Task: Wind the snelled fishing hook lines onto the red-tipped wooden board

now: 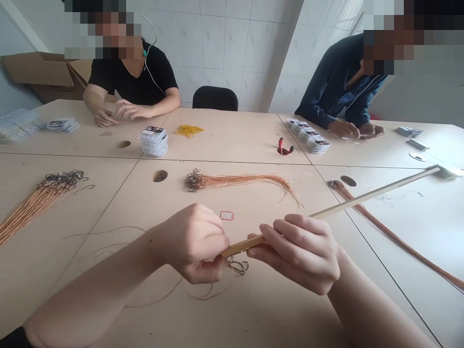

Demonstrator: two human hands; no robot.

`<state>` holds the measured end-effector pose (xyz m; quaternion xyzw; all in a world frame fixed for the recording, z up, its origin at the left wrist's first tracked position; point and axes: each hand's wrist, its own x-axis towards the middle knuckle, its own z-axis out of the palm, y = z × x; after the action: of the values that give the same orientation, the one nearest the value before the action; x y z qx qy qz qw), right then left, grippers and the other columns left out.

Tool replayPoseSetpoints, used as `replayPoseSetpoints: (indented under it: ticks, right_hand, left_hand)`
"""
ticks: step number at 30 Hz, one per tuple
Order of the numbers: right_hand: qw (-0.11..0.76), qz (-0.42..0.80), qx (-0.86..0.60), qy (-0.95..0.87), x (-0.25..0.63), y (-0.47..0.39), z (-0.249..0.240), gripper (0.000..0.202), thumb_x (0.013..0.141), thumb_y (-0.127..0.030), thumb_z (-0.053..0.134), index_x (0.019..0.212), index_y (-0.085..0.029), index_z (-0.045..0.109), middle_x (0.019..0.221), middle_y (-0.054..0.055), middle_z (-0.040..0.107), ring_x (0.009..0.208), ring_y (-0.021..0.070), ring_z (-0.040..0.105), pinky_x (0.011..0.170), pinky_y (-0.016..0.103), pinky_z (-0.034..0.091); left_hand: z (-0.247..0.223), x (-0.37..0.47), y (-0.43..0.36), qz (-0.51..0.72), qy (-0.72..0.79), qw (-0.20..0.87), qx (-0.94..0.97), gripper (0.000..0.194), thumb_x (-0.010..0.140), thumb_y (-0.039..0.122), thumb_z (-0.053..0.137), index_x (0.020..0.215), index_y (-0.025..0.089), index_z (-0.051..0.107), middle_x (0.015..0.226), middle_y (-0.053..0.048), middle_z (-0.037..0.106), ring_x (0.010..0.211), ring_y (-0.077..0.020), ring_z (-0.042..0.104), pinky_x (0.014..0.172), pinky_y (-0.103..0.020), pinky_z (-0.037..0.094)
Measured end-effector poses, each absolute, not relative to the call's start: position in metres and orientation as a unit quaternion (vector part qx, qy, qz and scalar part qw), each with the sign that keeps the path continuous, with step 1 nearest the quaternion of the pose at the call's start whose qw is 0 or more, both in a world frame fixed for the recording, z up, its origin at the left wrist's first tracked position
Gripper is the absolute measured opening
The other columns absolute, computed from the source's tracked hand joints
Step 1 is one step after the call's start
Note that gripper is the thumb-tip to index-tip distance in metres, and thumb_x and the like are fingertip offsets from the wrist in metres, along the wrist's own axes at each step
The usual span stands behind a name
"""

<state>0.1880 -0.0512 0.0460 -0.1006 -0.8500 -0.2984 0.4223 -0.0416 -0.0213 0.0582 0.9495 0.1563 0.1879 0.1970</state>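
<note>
My right hand [304, 251] is closed around a long, thin wooden stick [373, 195], which slants up to the far right. At the stick's near end, my left hand [197, 241] is closed, its fingertips pinched together on thin fishing line. Fish hooks [239, 266] hang just under that end, between my two hands. Loose strands of line [155, 302] curve over the table below my left wrist. My left fingers partly hide the end of the stick and the line there.
Bundles of hooked lines lie on the table [275, 314]: left [36, 203], centre [235, 181] and right [391, 237]. Farther back are stacked packets [154, 141], yellow pieces [189, 130] and red-handled pliers [284, 147] in a hole. Two people sit opposite, hands on the table.
</note>
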Motion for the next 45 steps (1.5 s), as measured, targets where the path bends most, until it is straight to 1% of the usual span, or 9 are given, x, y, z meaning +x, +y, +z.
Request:
replayPoseSetpoints:
  ticks: [3,9,12,19,25,27,32,41,45]
  right_hand:
    - [0.410,-0.255,-0.130,-0.866,0.188,-0.055,0.050,0.009,0.070,-0.015,0.072,0.073,-0.018,0.064,0.081,0.005,0.061,0.067,0.0144,0.055,0.051,0.030,0.044]
    - [0.389,-0.034,-0.274,-0.879,0.189,-0.065,0.057,0.041,0.073,-0.015,0.065,0.113,-0.025,0.058,0.094,0.004,0.060,0.072,0.0137,0.055,0.063,0.031,0.053]
    - [0.386,0.026,-0.300,-0.872,0.189,-0.071,0.061,0.045,0.073,-0.015,0.063,0.116,-0.025,0.057,0.096,0.004,0.059,0.071,0.0125,0.054,0.062,0.028,0.053]
    - [0.344,0.114,-0.344,-0.866,0.193,-0.075,0.069,0.046,0.072,-0.016,0.063,0.118,-0.025,0.058,0.096,0.004,0.058,0.072,0.0108,0.056,0.060,0.021,0.050]
    - [0.191,0.354,-0.389,-0.829,0.203,-0.053,0.068,0.038,0.080,-0.020,0.057,0.118,-0.024,0.058,0.083,0.001,0.057,0.061,0.0075,0.048,0.053,0.019,0.040]
    - [0.150,0.402,-0.386,-0.816,0.209,-0.039,0.062,0.030,0.084,-0.026,0.054,0.112,-0.022,0.063,0.074,0.000,0.055,0.060,0.0079,0.044,0.054,0.021,0.038]
    - [0.074,0.517,-0.377,-0.765,0.219,-0.018,0.048,0.038,0.085,-0.036,0.053,0.119,-0.021,0.060,0.075,0.001,0.057,0.066,0.0106,0.047,0.062,0.024,0.040]
    - [0.074,0.472,-0.397,-0.784,0.219,-0.022,0.047,0.031,0.087,-0.035,0.049,0.113,-0.024,0.063,0.073,0.000,0.056,0.066,0.0110,0.048,0.060,0.024,0.041]
    - [0.145,0.358,-0.382,-0.839,0.212,-0.026,0.048,0.027,0.085,-0.027,0.053,0.110,-0.024,0.063,0.079,0.001,0.057,0.067,0.0103,0.049,0.059,0.022,0.041]
  left_hand:
    - [0.059,-0.041,-0.024,0.225,0.143,0.228,0.936,0.014,0.059,0.013,0.050,0.050,0.023,0.048,0.044,0.000,0.049,0.042,-0.0137,0.044,0.042,-0.029,0.033]
    - [0.062,-0.034,-0.026,0.243,0.203,0.482,0.817,0.018,0.067,0.014,0.047,0.053,0.019,0.057,0.046,-0.001,0.056,0.044,-0.0120,0.050,0.043,-0.024,0.043]
    - [0.060,-0.032,-0.029,0.211,0.236,0.596,0.738,0.017,0.068,0.016,0.048,0.058,0.015,0.062,0.052,-0.004,0.062,0.039,-0.0116,0.052,0.036,-0.022,0.042]
    - [0.051,-0.027,-0.029,0.195,0.259,0.726,0.607,0.014,0.063,0.017,0.052,0.056,0.011,0.062,0.051,-0.006,0.064,0.037,-0.0123,0.054,0.033,-0.019,0.038]
    - [0.040,-0.009,-0.027,0.200,0.369,0.851,0.315,0.018,0.059,0.022,0.050,0.045,0.012,0.054,0.026,0.002,0.037,0.031,-0.0092,0.043,0.035,-0.018,0.034]
    - [0.033,-0.002,-0.026,0.196,0.407,0.865,0.219,0.016,0.060,0.020,0.048,0.046,0.012,0.051,0.026,0.004,0.032,0.028,-0.0053,0.033,0.033,-0.016,0.026]
    - [0.023,0.005,-0.027,0.169,0.442,0.870,0.136,0.019,0.066,0.021,0.049,0.049,0.013,0.048,0.030,0.006,0.029,0.030,-0.0047,0.031,0.034,-0.014,0.018]
    - [0.011,0.005,-0.025,0.158,0.423,0.872,0.190,0.022,0.069,0.025,0.048,0.052,0.012,0.054,0.030,0.005,0.033,0.030,-0.0049,0.032,0.034,-0.016,0.019]
    - [-0.001,-0.004,-0.011,0.224,0.339,0.843,0.353,0.025,0.068,0.026,0.045,0.050,0.012,0.055,0.030,0.001,0.042,0.033,-0.0094,0.044,0.041,-0.020,0.035]
